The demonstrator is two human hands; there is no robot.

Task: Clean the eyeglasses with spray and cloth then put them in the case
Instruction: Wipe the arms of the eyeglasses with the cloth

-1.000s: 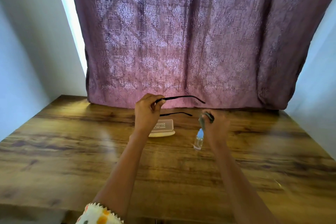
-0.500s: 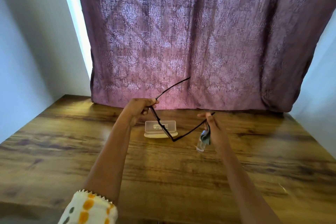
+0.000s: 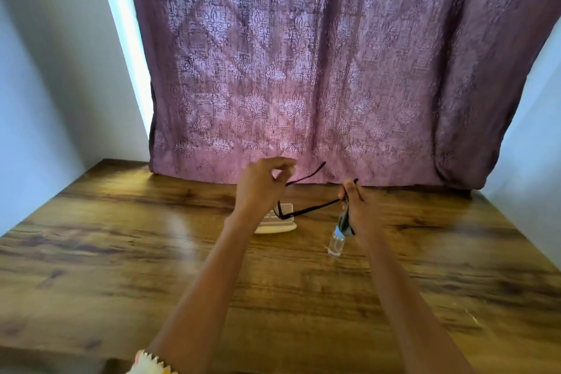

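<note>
Black thin-framed eyeglasses [image 3: 309, 209] hang in the air between both hands, above the table. My left hand [image 3: 261, 188] pinches the frame near one temple arm, which points up and to the right. My right hand [image 3: 359, 209] pinches the tip of the other temple arm and also holds a dark grey cloth [image 3: 344, 222] that hangs down. The case [image 3: 277, 223] lies open on the table behind the glasses, with a pale base and a clear lid. A small clear spray bottle [image 3: 336, 244] stands on the table just below my right hand.
A wooden table [image 3: 121, 252] fills the lower view. A purple patterned curtain [image 3: 303, 70] hangs at its far edge. Pale walls stand at both sides.
The glasses tipped from level to slanted, then the upper temple arm came lower. My right hand shifted its pinch to the other temple tip. The camera tilted upward.
</note>
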